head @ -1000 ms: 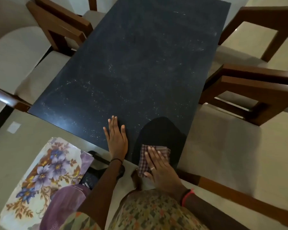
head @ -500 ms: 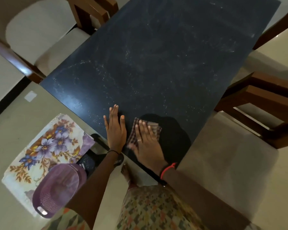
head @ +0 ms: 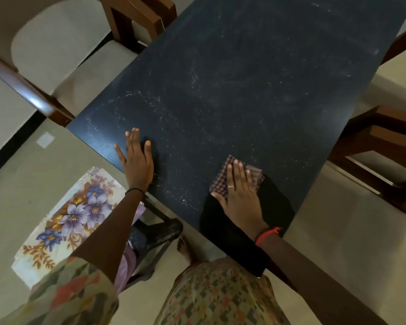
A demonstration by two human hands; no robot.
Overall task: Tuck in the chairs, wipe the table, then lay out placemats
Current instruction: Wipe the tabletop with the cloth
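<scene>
dusty dark table (head: pixel 244 78), wiping barely begun
right hand (head: pixel 242 195) flat on cloth (head: pixel 220 181), left hand (head: pixel 137 163) spread flat (placemats unlaid).

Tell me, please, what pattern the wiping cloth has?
The cloth is dark-and-light checked, seen in the head view.
</scene>
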